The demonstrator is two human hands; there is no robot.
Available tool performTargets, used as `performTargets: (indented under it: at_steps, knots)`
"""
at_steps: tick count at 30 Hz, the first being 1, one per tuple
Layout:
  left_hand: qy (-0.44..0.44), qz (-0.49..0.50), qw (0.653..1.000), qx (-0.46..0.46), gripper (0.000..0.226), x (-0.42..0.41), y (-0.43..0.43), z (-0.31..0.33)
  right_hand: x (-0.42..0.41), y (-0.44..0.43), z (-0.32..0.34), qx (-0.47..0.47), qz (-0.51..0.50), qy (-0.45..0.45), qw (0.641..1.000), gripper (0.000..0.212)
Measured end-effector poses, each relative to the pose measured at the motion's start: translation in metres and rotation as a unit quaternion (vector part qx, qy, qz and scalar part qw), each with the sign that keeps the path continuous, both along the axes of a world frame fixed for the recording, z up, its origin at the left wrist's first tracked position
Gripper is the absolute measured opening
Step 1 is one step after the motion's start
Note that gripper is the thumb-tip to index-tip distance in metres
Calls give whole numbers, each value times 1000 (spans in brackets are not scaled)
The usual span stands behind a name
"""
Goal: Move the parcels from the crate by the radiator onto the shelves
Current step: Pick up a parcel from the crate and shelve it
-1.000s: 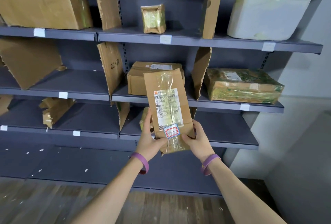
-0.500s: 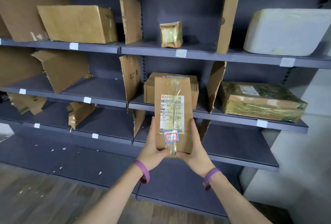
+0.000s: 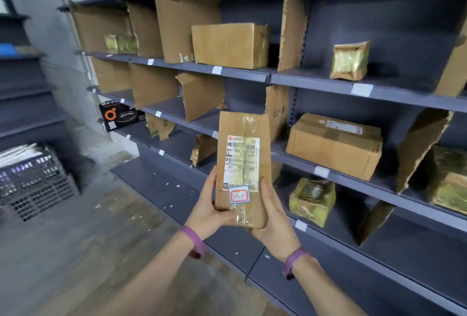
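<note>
I hold a flat brown parcel point(image 3: 242, 164) upright in front of the dark grey shelves point(image 3: 328, 80); it carries a white shipping label and a small red-and-blue sticker. My left hand point(image 3: 209, 204) grips its lower left edge. My right hand point(image 3: 274, 217) grips its lower right edge and underside. The parcel hangs in the air before the middle shelf levels, touching none of them. A dark slatted crate point(image 3: 35, 184) with white packets inside stands on the floor at the far left.
Cardboard boxes point(image 3: 230, 46) point(image 3: 333, 145), tape-wrapped parcels point(image 3: 350, 61) point(image 3: 312, 200) and torn cardboard dividers point(image 3: 202, 95) occupy several shelf bays. A black box point(image 3: 118, 117) lies at the shelves' left end. Wood floor lies below, with paper scraps on the lowest shelf.
My view has swung left, so the shelves now run off to the right and the crate has come into sight. Both hands keep the same hold on the parcel.
</note>
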State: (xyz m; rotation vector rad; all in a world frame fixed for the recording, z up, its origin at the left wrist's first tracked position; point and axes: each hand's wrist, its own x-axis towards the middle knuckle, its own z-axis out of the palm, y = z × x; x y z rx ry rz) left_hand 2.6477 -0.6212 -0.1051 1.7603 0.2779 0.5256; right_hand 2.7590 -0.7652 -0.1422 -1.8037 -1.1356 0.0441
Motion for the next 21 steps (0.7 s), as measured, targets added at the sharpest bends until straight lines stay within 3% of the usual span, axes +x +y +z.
performTargets:
  at_steps: [6, 8, 10, 15, 21]
  knots:
    - [-21, 87, 996, -24, 98, -34, 62, -2, -14, 70, -8, -27, 33, -62, 997, 101]
    - [-25, 104, 994, -27, 96, -44, 87, -4, -20, 100, -7, -25, 49, -57, 997, 104]
    - [-33, 106, 994, -21, 93, -54, 114, -4, -28, 132, -5, -24, 34, -58, 997, 110]
    - [-33, 128, 991, -11, 86, -82, 201, 1, -55, 222, 0, -12, -27, -102, 994, 100]
    - [-16, 143, 990, 6, 73, -119, 302, 1, -81, 325, 1, -41, -29, -106, 993, 93]
